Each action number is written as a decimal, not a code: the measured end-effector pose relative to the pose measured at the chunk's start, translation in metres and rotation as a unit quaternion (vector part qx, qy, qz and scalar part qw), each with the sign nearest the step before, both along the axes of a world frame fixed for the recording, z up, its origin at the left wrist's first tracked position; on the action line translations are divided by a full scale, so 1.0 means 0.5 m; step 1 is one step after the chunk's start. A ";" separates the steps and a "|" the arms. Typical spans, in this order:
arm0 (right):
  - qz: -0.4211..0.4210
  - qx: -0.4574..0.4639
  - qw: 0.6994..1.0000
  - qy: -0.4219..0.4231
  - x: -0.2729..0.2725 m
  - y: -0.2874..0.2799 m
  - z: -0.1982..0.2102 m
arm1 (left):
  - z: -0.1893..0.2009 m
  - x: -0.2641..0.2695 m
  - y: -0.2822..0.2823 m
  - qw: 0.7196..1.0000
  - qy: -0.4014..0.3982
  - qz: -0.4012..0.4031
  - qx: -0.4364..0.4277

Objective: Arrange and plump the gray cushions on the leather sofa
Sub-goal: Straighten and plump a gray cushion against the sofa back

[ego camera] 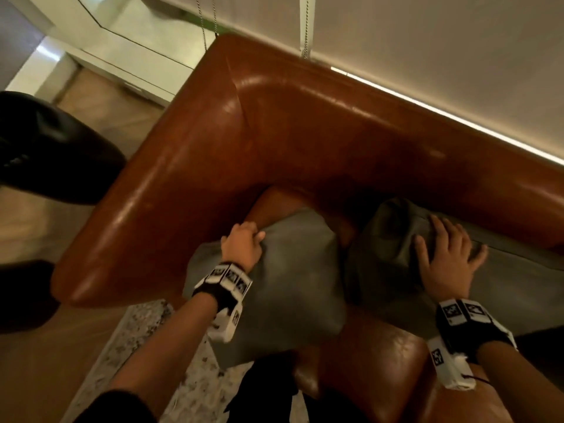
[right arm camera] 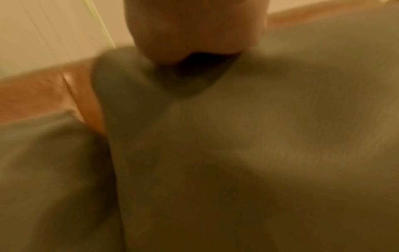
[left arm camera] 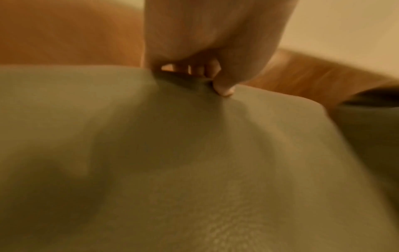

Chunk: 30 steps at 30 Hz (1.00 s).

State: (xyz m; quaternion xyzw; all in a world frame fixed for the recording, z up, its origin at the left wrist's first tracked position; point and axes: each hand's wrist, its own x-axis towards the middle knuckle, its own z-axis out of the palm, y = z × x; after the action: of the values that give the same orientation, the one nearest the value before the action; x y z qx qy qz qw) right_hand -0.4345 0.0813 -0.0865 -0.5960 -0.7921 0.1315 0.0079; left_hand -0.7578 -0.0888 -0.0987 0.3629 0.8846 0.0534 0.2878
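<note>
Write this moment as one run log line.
left hand: grips left gray cushion | right hand: presses flat on right gray cushion

We see a brown leather sofa point(ego camera: 305, 132). Two gray cushions point(ego camera: 293, 270) lie side by side on its seat.

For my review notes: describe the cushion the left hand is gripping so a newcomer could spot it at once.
Start at the brown leather sofa and find the corner where armrest meets backrest. The gray cushion nearest that corner is it. Unlike the neighbouring cushion under the flat right hand, its top edge is pinched by the left hand.
</note>
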 end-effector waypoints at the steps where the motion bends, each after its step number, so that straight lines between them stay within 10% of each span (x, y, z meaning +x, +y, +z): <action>1: 0.011 -0.022 1.000 0.001 0.003 0.003 0.010 | 0.029 0.012 -0.045 1.000 0.014 0.009 0.025; 9: 0.094 -0.143 0.984 -0.042 0.032 0.044 0.070 | 0.200 0.075 -0.227 0.975 0.188 0.057 0.105; 16: 0.018 -0.204 0.975 -0.088 0.086 0.117 0.108 | 0.080 -0.038 -0.236 0.982 -0.097 0.142 -0.082; 25: 0.128 -0.016 0.991 0.048 0.079 0.028 0.189 | 0.085 -0.053 -0.233 0.984 -0.091 0.125 -0.085; 30: 0.055 -0.150 0.986 -0.034 0.049 0.023 0.156 | 0.086 -0.043 -0.227 0.984 -0.092 0.124 -0.087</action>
State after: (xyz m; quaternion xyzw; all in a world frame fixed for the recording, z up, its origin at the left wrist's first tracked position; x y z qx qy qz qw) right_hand -0.4102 0.0925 -0.0086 -0.5497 -0.7948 0.2293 -0.1159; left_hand -0.7792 -0.2024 -0.0558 0.2176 0.8939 0.0450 0.3892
